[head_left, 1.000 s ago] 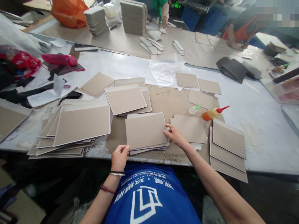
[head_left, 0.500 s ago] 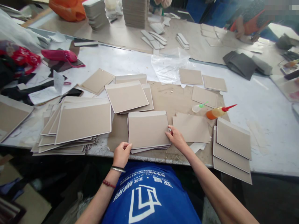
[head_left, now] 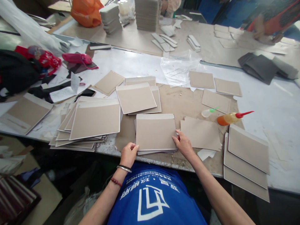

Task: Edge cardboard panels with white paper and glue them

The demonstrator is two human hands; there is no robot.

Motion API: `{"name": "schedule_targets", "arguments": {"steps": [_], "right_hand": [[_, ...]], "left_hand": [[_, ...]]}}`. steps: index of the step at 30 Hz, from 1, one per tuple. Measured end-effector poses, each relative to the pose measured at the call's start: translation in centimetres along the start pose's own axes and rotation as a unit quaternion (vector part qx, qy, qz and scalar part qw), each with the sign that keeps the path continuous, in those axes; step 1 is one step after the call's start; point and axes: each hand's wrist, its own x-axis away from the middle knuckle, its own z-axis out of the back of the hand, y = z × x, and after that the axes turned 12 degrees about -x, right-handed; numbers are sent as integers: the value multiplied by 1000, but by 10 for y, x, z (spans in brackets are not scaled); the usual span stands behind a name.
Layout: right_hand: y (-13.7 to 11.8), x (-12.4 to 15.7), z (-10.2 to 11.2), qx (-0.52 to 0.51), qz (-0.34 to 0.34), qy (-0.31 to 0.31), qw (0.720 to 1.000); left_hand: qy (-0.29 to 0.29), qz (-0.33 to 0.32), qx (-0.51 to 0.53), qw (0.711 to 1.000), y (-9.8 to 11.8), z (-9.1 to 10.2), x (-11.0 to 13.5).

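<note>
In front of me a tan cardboard panel [head_left: 155, 132] with a pale strip along its far edge lies on a small pile of similar panels. My left hand [head_left: 129, 153] pinches its near left corner between thumb and fingers. At the right edge, my right hand [head_left: 183, 142] has thumb and fingers closed on the panel's side. Plain brown sheets [head_left: 201, 132] lie just beyond the right hand. A larger stack of panels [head_left: 96, 120] sits to the left, and a few overlapping panels [head_left: 136, 97] rest behind the one I hold.
An orange-filled squeeze bottle [head_left: 228, 119] with a red nozzle and a small green-tipped bottle [head_left: 208, 112] stand to the right. Panels [head_left: 249, 150] overhang the front edge there. A clear plastic bag [head_left: 178, 67] lies farther back. Another person's hands [head_left: 269, 36] work across the table.
The whole view has shifted, so the table's contents appear farther right. Both hands stay at the same corner and side of the panel.
</note>
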Motion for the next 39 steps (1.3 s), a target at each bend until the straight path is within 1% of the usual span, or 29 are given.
{"name": "schedule_targets", "arguments": {"steps": [10,17,21,25,28,34,39], "right_hand": [[2,1,0,-5,9,0,1000],[2,3,-2,-7,3,7,1000],[0,4,-3,-8,-2,6,1000],[-2,5,-3,-3,-6,9,1000],[-2,5,-4,-8,-7,8,1000],[-2,5,-6,-7,-1,16,1000],[-1,5,-6,-2,-6,4,1000]], "left_hand": [[13,3,11,1000,-1,-1,0],[-3,11,22,1000,-3,-2,0],[-10,16,39,999,-8,-4,-2],[-15,7,63,998,-15,-7,-4],[-9,5,68,998,-17,-8,-5],[-10,15,39,999,-12,-5,-5],[-18,9,-6,1000,-7,-3,-8]]}}
